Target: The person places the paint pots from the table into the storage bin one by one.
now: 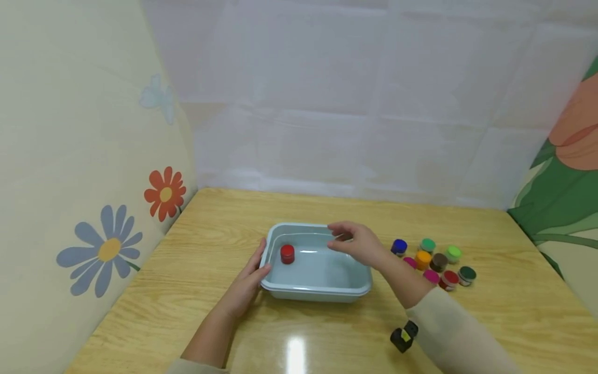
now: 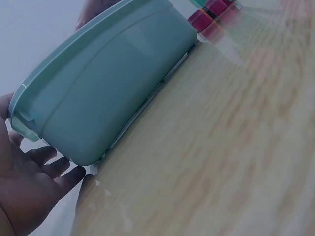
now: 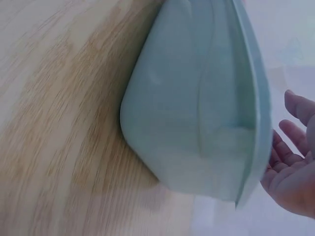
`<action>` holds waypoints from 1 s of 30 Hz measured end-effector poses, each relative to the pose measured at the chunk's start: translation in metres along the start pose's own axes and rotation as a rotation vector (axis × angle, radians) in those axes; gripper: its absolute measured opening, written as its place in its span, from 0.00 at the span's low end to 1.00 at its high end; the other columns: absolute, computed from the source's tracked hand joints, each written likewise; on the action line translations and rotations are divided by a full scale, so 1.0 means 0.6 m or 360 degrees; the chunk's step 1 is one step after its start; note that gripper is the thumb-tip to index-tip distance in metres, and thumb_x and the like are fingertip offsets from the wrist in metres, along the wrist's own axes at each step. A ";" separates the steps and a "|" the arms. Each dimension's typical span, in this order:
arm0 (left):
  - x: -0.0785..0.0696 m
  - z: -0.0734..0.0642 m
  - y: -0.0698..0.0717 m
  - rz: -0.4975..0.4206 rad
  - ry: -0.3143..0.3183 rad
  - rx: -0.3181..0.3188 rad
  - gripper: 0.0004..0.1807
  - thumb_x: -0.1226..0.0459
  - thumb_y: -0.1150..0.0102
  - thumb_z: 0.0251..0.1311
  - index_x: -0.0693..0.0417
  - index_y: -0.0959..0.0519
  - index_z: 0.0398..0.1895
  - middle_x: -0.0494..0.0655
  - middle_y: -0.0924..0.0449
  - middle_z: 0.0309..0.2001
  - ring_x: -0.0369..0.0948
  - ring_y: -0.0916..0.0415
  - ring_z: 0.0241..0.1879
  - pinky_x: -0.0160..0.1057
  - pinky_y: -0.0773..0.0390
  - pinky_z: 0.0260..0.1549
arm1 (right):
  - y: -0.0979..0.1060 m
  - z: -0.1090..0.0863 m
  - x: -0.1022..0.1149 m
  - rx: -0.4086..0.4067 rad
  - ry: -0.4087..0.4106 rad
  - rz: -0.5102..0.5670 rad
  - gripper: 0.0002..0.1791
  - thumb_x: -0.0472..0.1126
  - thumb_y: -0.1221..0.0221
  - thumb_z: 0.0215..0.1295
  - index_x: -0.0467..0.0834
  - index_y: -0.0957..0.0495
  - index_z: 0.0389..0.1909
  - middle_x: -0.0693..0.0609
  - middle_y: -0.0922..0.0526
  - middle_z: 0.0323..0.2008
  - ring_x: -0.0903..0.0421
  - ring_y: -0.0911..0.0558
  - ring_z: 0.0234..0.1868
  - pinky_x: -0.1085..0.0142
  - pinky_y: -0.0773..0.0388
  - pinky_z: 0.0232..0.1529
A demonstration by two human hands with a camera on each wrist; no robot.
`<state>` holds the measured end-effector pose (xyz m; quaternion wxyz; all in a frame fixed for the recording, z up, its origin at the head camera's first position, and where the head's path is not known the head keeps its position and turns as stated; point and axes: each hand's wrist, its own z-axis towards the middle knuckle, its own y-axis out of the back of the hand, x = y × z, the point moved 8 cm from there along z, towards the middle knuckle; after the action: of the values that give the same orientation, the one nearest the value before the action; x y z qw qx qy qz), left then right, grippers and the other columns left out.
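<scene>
A pale blue plastic basin (image 1: 315, 293) stands on the wooden table. Its left end is held by my left hand (image 1: 245, 285), the thumb over the rim and the fingers along the outer wall, as the left wrist view also shows. Inside the basin, toward its left side, sits a small red jar (image 1: 287, 254). My right hand (image 1: 359, 243) hovers over the basin's right part, fingers loosely bent and apart, nothing between them. In the right wrist view, that hand (image 3: 295, 167) appears beyond the basin's rim.
Several small jars with coloured lids, among them an orange one (image 1: 423, 259) and a dark green one (image 1: 467, 275), cluster right of the basin. A small black object (image 1: 403, 338) with a yellow-green patch lies by the right sleeve. White sheeting (image 1: 299, 145) hangs behind the table (image 1: 154, 311).
</scene>
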<state>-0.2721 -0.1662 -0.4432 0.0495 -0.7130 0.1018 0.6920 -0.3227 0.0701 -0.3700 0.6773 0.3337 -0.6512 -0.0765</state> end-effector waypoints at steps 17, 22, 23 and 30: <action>0.000 0.004 -0.003 0.0022 0.0011 0.0016 0.36 0.62 0.59 0.73 0.47 0.60 0.80 0.48 0.69 0.80 0.51 0.75 0.79 0.57 0.64 0.75 | 0.151 -0.111 -0.095 -0.0323 -0.0072 0.0062 0.32 0.49 0.41 0.68 0.41 0.34 0.69 0.37 0.27 0.63 0.43 0.25 0.60 0.63 0.21 0.54; -0.002 0.001 -0.002 0.0028 0.0019 0.0023 0.36 0.62 0.60 0.73 0.47 0.61 0.80 0.47 0.70 0.80 0.51 0.76 0.79 0.58 0.66 0.75 | 0.194 -0.146 -0.132 -0.0413 -0.0152 -0.0023 0.33 0.52 0.44 0.71 0.41 0.37 0.71 0.36 0.29 0.65 0.43 0.26 0.61 0.62 0.22 0.55; -0.002 0.001 -0.002 0.0024 0.0018 0.0025 0.36 0.62 0.60 0.73 0.47 0.61 0.80 0.48 0.70 0.80 0.51 0.76 0.79 0.58 0.66 0.75 | 0.201 -0.153 -0.140 -0.0422 -0.0169 -0.0037 0.34 0.52 0.45 0.71 0.40 0.38 0.71 0.36 0.29 0.65 0.42 0.26 0.61 0.59 0.22 0.56; 0.000 0.002 -0.002 0.0023 0.0014 0.0023 0.36 0.62 0.59 0.73 0.46 0.60 0.80 0.47 0.70 0.80 0.51 0.76 0.79 0.58 0.66 0.74 | 0.232 -0.194 -0.192 -0.0475 -0.0276 -0.0111 0.37 0.55 0.48 0.72 0.38 0.42 0.73 0.33 0.33 0.67 0.40 0.28 0.62 0.60 0.22 0.54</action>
<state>-0.2729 -0.1649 -0.4431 0.0491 -0.7150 0.1121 0.6884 -0.2765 0.2795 -0.3806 0.6575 0.2440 -0.6766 -0.2244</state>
